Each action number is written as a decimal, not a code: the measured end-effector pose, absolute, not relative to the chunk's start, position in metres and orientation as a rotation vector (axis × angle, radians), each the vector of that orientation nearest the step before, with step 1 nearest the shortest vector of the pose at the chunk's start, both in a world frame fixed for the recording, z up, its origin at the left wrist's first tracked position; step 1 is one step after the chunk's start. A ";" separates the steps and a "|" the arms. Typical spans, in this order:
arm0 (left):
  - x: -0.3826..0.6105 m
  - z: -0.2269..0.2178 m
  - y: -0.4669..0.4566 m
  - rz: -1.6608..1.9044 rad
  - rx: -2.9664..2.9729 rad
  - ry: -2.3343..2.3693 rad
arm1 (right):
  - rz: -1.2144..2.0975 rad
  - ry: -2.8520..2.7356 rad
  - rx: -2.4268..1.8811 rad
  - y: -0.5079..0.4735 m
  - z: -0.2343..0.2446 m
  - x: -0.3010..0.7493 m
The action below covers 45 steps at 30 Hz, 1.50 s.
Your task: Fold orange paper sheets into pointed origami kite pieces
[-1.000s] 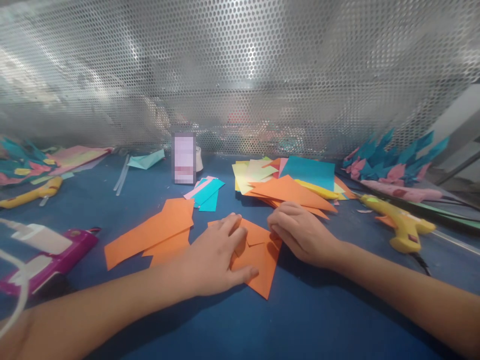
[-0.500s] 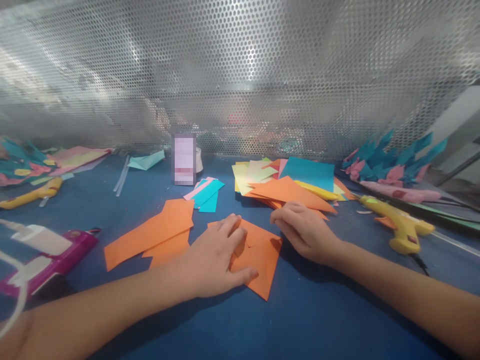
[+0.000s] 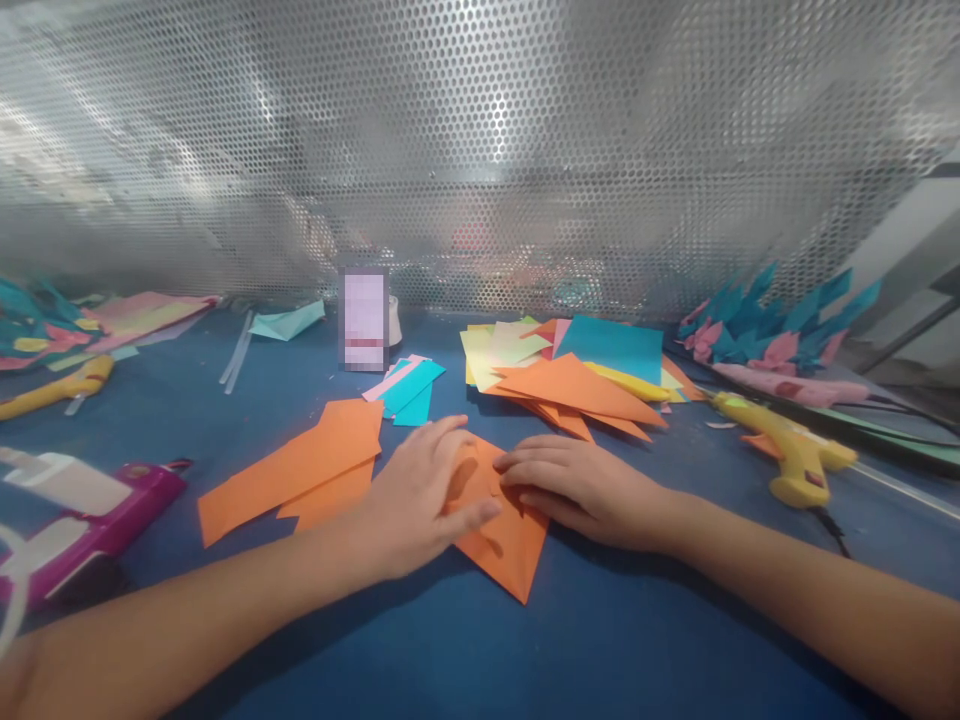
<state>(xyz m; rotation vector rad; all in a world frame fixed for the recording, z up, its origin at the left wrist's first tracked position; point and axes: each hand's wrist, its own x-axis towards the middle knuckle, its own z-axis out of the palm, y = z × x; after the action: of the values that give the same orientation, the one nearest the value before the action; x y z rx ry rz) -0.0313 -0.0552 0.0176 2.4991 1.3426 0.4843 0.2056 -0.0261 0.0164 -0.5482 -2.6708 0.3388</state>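
A folded orange paper (image 3: 504, 545) lies on the blue table (image 3: 525, 650) in front of me. My left hand (image 3: 421, 497) rests on its left part, thumb and fingers curved over the fold, pressing it down. My right hand (image 3: 577, 486) lies flat across the paper's upper right part with its fingers stretched out to the left, the fingertips touching the left hand. Only the paper's lower point and a strip between the hands show.
More orange sheets (image 3: 296, 468) lie to the left, a pile of mixed coloured sheets (image 3: 570, 375) behind. A yellow glue gun (image 3: 787, 450) lies right, a magenta one (image 3: 90, 515) left. Folded paper pieces (image 3: 772, 335) sit at far right. A perforated metal screen (image 3: 480, 150) closes the back.
My right hand slid left from the paper's right corner onto the paper and flattened out. The left hand shifted slightly and stays pressed on the fold.
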 end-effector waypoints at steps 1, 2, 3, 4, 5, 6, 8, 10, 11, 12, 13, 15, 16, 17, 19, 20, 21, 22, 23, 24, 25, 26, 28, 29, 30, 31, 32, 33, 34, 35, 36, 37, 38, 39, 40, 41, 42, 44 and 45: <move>-0.034 0.018 -0.052 0.535 2.511 1.388 | 0.330 -2.684 -0.543 -0.026 0.016 0.206; -0.037 0.019 -0.049 0.570 2.525 1.433 | 0.313 -2.694 -0.547 -0.026 0.015 0.206; -0.039 0.021 -0.046 0.559 2.528 1.471 | 0.294 -2.703 -0.556 -0.025 0.015 0.206; -0.041 0.023 -0.044 0.525 2.523 1.506 | 0.276 -2.714 -0.563 -0.025 0.015 0.206; -0.043 0.025 -0.042 0.490 2.522 1.543 | 0.259 -2.725 -0.566 -0.025 0.016 0.207; -0.045 0.028 -0.041 0.452 2.533 1.570 | 0.249 -2.737 -0.569 -0.026 0.016 0.206; -0.047 0.032 -0.041 0.388 2.552 1.604 | 0.234 -2.755 -0.567 -0.026 0.017 0.206; -0.048 0.033 -0.040 0.374 2.527 1.605 | 0.222 -2.764 -0.562 -0.026 0.017 0.205; -0.048 0.033 -0.040 0.397 2.490 1.606 | 0.212 -2.764 -0.556 -0.026 0.017 0.205; -0.048 0.032 -0.040 0.441 2.445 1.606 | 0.200 -2.763 -0.545 -0.026 0.017 0.205; -0.048 0.031 -0.039 0.499 2.397 1.598 | 0.188 -2.763 -0.531 -0.026 0.017 0.205; -0.046 0.028 -0.038 0.640 2.312 1.542 | 0.167 -2.769 -0.506 -0.025 0.016 0.206; -0.045 0.027 -0.038 0.712 2.281 1.484 | 0.158 -2.772 -0.495 -0.025 0.015 0.206; -0.044 0.026 -0.039 0.777 2.258 1.413 | 0.154 -2.778 -0.490 -0.025 0.015 0.206; -0.041 0.026 -0.040 0.856 2.246 1.281 | 0.154 -2.789 -0.492 -0.025 0.014 0.207; -0.040 0.026 -0.041 0.862 2.272 1.236 | 0.154 -2.791 -0.493 -0.025 0.014 0.206; -0.039 0.027 -0.043 0.850 2.316 1.200 | 0.154 -2.793 -0.495 -0.025 0.014 0.206; -0.038 0.027 -0.044 0.826 2.370 1.170 | 0.156 -2.796 -0.494 -0.025 0.014 0.206; -0.038 0.027 -0.044 0.802 2.426 1.141 | 0.156 -2.796 -0.493 -0.025 0.014 0.206; -0.038 0.027 -0.045 0.787 2.482 1.107 | 0.157 -2.796 -0.490 -0.025 0.015 0.205; -0.038 0.026 -0.045 0.785 2.533 1.067 | 0.158 -2.794 -0.488 -0.025 0.015 0.205; -0.038 0.025 -0.045 0.783 2.580 1.022 | 0.159 -2.792 -0.485 -0.025 0.015 0.205; -0.038 0.023 -0.044 0.784 2.660 0.929 | 0.159 -2.786 -0.481 -0.024 0.014 0.205; -0.038 0.022 -0.044 0.785 2.690 0.888 | 0.157 -2.782 -0.482 -0.024 0.014 0.205; -0.037 0.021 -0.044 0.792 2.709 0.862 | 0.154 -2.781 -0.483 -0.024 0.014 0.205; -0.037 0.021 -0.045 0.804 2.718 0.852 | 0.148 -2.779 -0.487 -0.024 0.014 0.205; -0.037 0.020 -0.045 0.822 2.719 0.856 | 0.143 -2.777 -0.490 -0.024 0.013 0.205; -0.036 0.020 -0.046 0.841 2.721 0.863 | 0.138 -2.776 -0.490 -0.024 0.013 0.205; -0.035 0.020 -0.047 0.856 2.726 0.867 | 0.132 -2.776 -0.486 -0.023 0.013 0.205; -0.035 0.019 -0.048 0.864 2.733 0.867 | 0.130 -2.776 -0.479 -0.023 0.013 0.205; -0.034 0.019 -0.049 0.861 2.742 0.861 | 0.128 -2.775 -0.474 -0.023 0.013 0.204; -0.033 0.019 -0.050 0.854 2.751 0.855 | 0.127 -2.773 -0.474 -0.024 0.013 0.204; -0.033 0.019 -0.050 0.842 2.757 0.850 | 0.128 -2.772 -0.473 -0.024 0.014 0.204; -0.032 0.018 -0.051 0.823 2.761 0.848 | 0.127 -2.769 -0.469 -0.024 0.014 0.204; -0.032 0.018 -0.052 0.802 2.764 0.847 | 0.126 -2.764 -0.465 -0.024 0.015 0.204; -0.032 0.017 -0.052 0.781 2.770 0.845 | 0.124 -2.759 -0.460 -0.025 0.015 0.204; -0.032 0.017 -0.052 0.771 2.777 0.836 | 0.122 -2.753 -0.453 -0.025 0.015 0.204; -0.033 0.016 -0.052 0.777 2.790 0.816 | 0.119 -2.745 -0.437 -0.025 0.015 0.204; -0.033 0.015 -0.052 0.786 2.793 0.809 | 0.119 -2.744 -0.436 -0.025 0.015 0.204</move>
<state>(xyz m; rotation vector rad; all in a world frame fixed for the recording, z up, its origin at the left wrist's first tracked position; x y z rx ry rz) -0.0328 -0.0525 0.0154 2.7933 0.8088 0.7856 0.2044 -0.0248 0.0147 -0.4365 -2.7442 0.1188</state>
